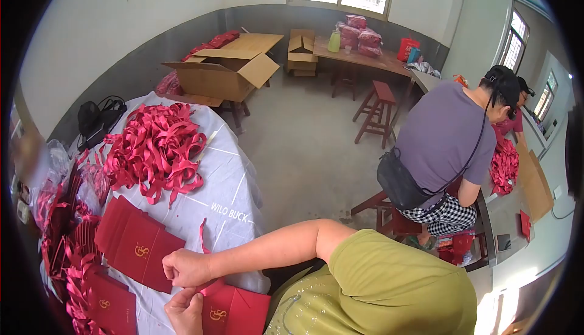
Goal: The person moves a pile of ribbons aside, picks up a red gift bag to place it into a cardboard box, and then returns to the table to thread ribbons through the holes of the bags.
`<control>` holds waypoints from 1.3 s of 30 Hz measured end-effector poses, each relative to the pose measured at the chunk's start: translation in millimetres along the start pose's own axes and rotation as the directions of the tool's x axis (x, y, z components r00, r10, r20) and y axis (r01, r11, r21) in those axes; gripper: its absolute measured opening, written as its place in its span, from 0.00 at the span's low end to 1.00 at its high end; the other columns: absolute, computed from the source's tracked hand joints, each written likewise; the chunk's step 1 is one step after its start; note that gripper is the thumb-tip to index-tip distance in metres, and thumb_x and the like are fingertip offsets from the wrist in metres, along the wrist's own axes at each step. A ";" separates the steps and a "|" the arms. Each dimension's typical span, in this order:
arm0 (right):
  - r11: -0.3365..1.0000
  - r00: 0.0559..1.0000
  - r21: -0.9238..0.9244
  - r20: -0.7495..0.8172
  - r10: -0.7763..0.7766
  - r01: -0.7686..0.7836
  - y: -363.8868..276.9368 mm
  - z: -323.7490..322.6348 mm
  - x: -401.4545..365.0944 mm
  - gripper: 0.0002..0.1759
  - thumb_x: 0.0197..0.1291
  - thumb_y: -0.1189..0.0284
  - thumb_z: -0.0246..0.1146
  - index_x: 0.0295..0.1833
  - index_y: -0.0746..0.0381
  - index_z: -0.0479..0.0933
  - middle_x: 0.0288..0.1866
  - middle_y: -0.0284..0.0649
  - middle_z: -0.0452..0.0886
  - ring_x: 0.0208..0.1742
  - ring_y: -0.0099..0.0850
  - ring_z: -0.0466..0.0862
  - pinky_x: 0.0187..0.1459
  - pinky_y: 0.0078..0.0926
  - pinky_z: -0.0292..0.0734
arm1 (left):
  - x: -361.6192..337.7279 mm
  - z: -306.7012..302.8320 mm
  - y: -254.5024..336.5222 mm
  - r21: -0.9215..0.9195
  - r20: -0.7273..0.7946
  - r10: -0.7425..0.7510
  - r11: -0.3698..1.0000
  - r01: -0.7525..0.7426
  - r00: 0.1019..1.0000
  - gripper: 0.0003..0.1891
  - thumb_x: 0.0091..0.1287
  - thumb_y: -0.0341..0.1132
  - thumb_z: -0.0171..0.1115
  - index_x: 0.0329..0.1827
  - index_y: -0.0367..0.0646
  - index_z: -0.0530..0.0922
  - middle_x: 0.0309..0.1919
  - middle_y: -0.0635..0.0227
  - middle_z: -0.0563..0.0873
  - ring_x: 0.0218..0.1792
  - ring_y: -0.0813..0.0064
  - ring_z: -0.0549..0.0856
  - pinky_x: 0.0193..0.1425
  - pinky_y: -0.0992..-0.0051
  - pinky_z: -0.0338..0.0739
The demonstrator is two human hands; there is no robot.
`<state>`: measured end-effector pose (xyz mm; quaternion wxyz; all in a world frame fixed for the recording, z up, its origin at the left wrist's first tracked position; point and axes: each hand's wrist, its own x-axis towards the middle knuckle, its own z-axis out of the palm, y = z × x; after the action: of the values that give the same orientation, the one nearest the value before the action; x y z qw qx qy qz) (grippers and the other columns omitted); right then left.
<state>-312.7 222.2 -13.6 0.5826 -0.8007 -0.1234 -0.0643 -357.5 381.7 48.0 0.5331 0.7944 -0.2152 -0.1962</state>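
Close together at the lower left of the table are my two hands. My right hand (187,268) is closed, its fingertips pinched downward beside a flat red paper bag (234,309) with a gold emblem. Just below it, my left hand (184,312) pinches with thumb and forefinger. A red ribbon (213,287) runs from the fingers along the bag's top edge; its end between the fingertips is mostly hidden. Under my right wrist lies a stack of flat red bags (135,242) with the same gold emblem. Another red bag (111,303), with ribbons beside it, lies at the left.
A heap of red ribbons (159,146) sits on the white cloth (228,174). More bags and ribbons crowd the left edge. A co-worker (447,134) sits at the right with another person behind. Open cartons (222,70), a stool (378,107) and wrapped bundles (359,34) stand farther back.
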 end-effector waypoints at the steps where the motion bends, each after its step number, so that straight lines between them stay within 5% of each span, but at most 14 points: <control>1: 0.999 1.000 -0.014 -0.008 -0.029 0.029 -0.7 -0.8 -0.1 0.10 0.50 0.74 0.66 0.37 0.67 0.78 0.32 0.47 0.85 0.34 0.39 0.85 0.36 0.33 0.80 | 0.5 0.2 -3.0 0.020 0.005 0.004 1.000 -0.004 1.000 0.08 0.67 0.25 0.64 0.48 0.35 0.85 0.38 0.68 0.89 0.41 0.79 0.83 0.52 0.79 0.76; 5: 1.000 0.975 0.004 0.221 0.023 -0.025 -38.7 -41.6 -24.4 0.29 0.60 0.57 0.69 0.54 0.71 0.75 0.34 0.48 0.85 0.37 0.32 0.86 0.37 0.31 0.80 | 10.7 -0.1 -29.3 0.246 -0.098 0.139 0.963 -0.112 0.985 0.11 0.60 0.31 0.67 0.42 0.33 0.86 0.23 0.57 0.87 0.31 0.87 0.81 0.36 0.73 0.78; 7: 0.995 0.914 -0.086 0.406 -0.013 0.053 -41.2 -62.9 -35.1 0.33 0.57 0.52 0.73 0.55 0.68 0.76 0.35 0.45 0.85 0.36 0.30 0.85 0.36 0.30 0.80 | 11.1 -4.1 -14.0 0.342 -0.056 -0.130 0.929 0.141 0.990 0.12 0.61 0.34 0.67 0.41 0.33 0.86 0.24 0.59 0.88 0.29 0.79 0.85 0.37 0.71 0.80; 10: 0.923 0.853 -0.276 0.513 -0.097 0.270 -35.0 -83.2 -41.3 0.28 0.48 0.61 0.77 0.52 0.64 0.79 0.38 0.43 0.85 0.42 0.37 0.85 0.46 0.34 0.79 | 10.3 -4.3 -18.5 0.221 -0.021 -0.068 0.973 0.071 0.997 0.13 0.60 0.34 0.68 0.42 0.34 0.87 0.31 0.57 0.90 0.33 0.75 0.87 0.40 0.71 0.81; 15: 0.864 0.860 -0.472 0.501 0.098 0.176 -42.1 -103.9 -46.7 0.20 0.49 0.69 0.73 0.49 0.62 0.80 0.30 0.36 0.85 0.38 0.37 0.84 0.45 0.37 0.77 | 7.8 -0.1 -17.5 0.056 -0.025 -0.160 0.985 0.162 0.987 0.12 0.63 0.33 0.67 0.45 0.34 0.87 0.32 0.61 0.91 0.33 0.79 0.86 0.40 0.75 0.82; 19: 0.907 0.850 -0.408 0.510 0.134 0.102 -48.8 -112.4 -47.9 0.20 0.47 0.68 0.74 0.48 0.62 0.81 0.38 0.39 0.85 0.43 0.38 0.83 0.48 0.36 0.77 | 10.6 -0.5 -18.8 -0.033 -0.004 -0.180 0.983 0.179 0.984 0.11 0.63 0.31 0.67 0.43 0.33 0.88 0.30 0.64 0.90 0.31 0.82 0.85 0.36 0.77 0.81; 21: 0.837 0.848 -0.402 0.513 -0.130 0.372 -43.8 -113.9 -53.1 0.20 0.45 0.68 0.76 0.45 0.61 0.82 0.49 0.42 0.83 0.54 0.40 0.81 0.58 0.39 0.74 | 9.7 1.4 -19.9 -0.050 0.001 -0.184 0.982 0.184 0.983 0.11 0.63 0.31 0.67 0.43 0.33 0.88 0.29 0.65 0.90 0.30 0.83 0.85 0.36 0.77 0.81; 24: 0.732 0.829 -0.477 0.517 -0.212 0.485 -36.2 -119.4 -58.0 0.17 0.46 0.69 0.76 0.42 0.60 0.82 0.56 0.43 0.79 0.63 0.42 0.76 0.67 0.44 0.67 | 12.4 0.3 -19.3 -0.029 -0.012 -0.199 0.980 0.198 0.980 0.09 0.63 0.30 0.68 0.42 0.32 0.87 0.30 0.69 0.89 0.30 0.85 0.84 0.36 0.80 0.80; 28: 0.731 0.825 -0.447 0.489 -0.283 0.516 -23.4 -121.4 -60.6 0.12 0.49 0.73 0.73 0.41 0.60 0.82 0.56 0.42 0.80 0.65 0.43 0.74 0.71 0.50 0.61 | 12.0 0.7 -22.3 -0.034 -0.006 -0.187 0.982 0.186 0.982 0.09 0.63 0.29 0.69 0.41 0.32 0.87 0.30 0.69 0.89 0.30 0.85 0.84 0.35 0.81 0.80; 31: 0.730 0.843 -0.445 0.407 -0.351 0.519 -44.2 -126.7 -62.1 0.09 0.52 0.76 0.70 0.41 0.60 0.81 0.52 0.40 0.82 0.58 0.41 0.80 0.64 0.43 0.70 | 12.0 0.4 -23.6 -0.013 -0.020 -0.180 0.984 0.179 0.984 0.08 0.63 0.29 0.69 0.41 0.32 0.87 0.29 0.69 0.89 0.30 0.85 0.84 0.35 0.80 0.80; 33: 0.918 0.919 -0.397 0.362 0.160 -0.003 -64.3 -132.8 -63.7 0.06 0.56 0.76 0.67 0.41 0.60 0.81 0.43 0.39 0.84 0.47 0.35 0.84 0.52 0.34 0.76 | 11.7 1.7 -24.7 -0.007 -0.033 -0.170 0.985 0.170 0.985 0.08 0.63 0.29 0.69 0.40 0.32 0.87 0.29 0.69 0.89 0.30 0.85 0.84 0.36 0.80 0.80; 34: 0.946 0.923 -0.323 0.372 0.094 0.034 -72.0 -134.0 -64.6 0.04 0.61 0.75 0.65 0.41 0.62 0.80 0.34 0.36 0.84 0.38 0.28 0.83 0.40 0.27 0.77 | 11.9 1.9 -25.2 -0.023 -0.035 -0.178 0.984 0.177 0.983 0.08 0.63 0.29 0.68 0.39 0.32 0.87 0.29 0.70 0.88 0.30 0.85 0.84 0.35 0.80 0.80; 38: 0.999 0.927 -0.033 0.376 0.005 0.008 -71.8 -147.7 -72.4 0.04 0.62 0.76 0.65 0.41 0.65 0.80 0.29 0.34 0.83 0.30 0.22 0.82 0.31 0.25 0.76 | 13.0 3.4 -31.5 -0.028 -0.063 -0.170 0.985 0.169 0.983 0.10 0.61 0.32 0.68 0.39 0.34 0.88 0.26 0.65 0.89 0.29 0.81 0.84 0.36 0.75 0.80; 39: 0.979 0.902 0.111 0.417 0.110 -0.170 -80.7 -154.6 -75.7 0.04 0.62 0.77 0.64 0.42 0.65 0.80 0.30 0.34 0.83 0.31 0.21 0.82 0.31 0.23 0.75 | 14.0 3.2 -32.5 -0.031 -0.070 -0.166 0.986 0.164 0.984 0.10 0.61 0.32 0.68 0.39 0.34 0.88 0.26 0.65 0.89 0.29 0.81 0.84 0.36 0.75 0.80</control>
<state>-401.2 89.7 90.1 0.6034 -0.7590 -0.1888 0.1556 -343.4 382.6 15.5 0.5324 0.8093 -0.1268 -0.2133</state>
